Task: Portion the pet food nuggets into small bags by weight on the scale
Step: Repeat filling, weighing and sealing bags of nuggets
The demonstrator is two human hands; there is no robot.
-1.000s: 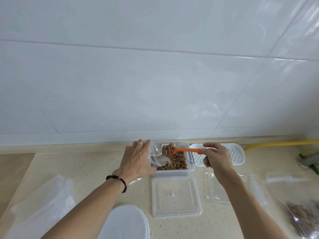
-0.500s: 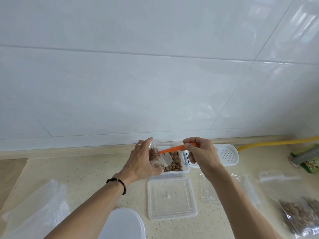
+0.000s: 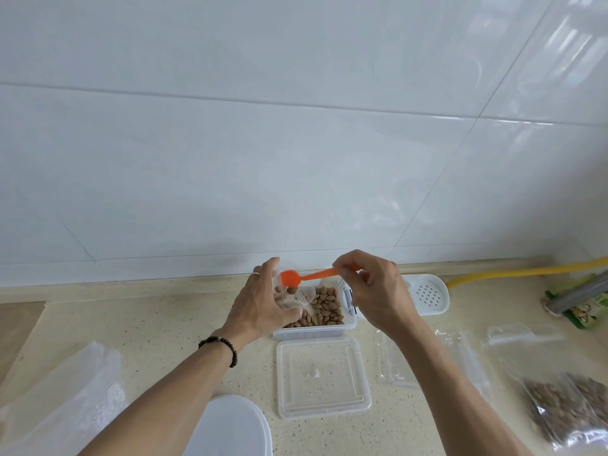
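moved: spoon bowl now up over the bag mouth and turned face-on; 0.5 s ago it lay lower with the tip in the bag. right hand is higher too.
left hand [image 3: 263, 304]: fingers curled round a small clear bag [image 3: 291, 299], gripping it and holding the mouth open above the container's left end.
right hand [image 3: 375, 291]: fingertips pinching the handle end of the orange spoon [image 3: 307, 276], handle running left to the bowl.
spoon: bowl tilted above the bag opening, 1 nugget [image 3: 291, 290] just below it, in or at the bag mouth; cannot tell which.
nuggets [image 3: 325, 306]: brown pile in the clear container [image 3: 316, 330] on the counter [image 3: 158, 327], between the 2 hands.
lid [image 3: 324, 378]: clear, flat on the counter just in front of the container.
filled bags [image 3: 569, 413]: nuggets inside, lower right, blurred.
empty bags [image 3: 427, 360]: flat, under the right forearm.
perforated tray [image 3: 429, 294]: white, right of the container.
white round object [image 3: 230, 426]: bottom centre, partly cut off; cannot tell what it is.
wrist: dark bead bracelet [image 3: 223, 347] on the left.
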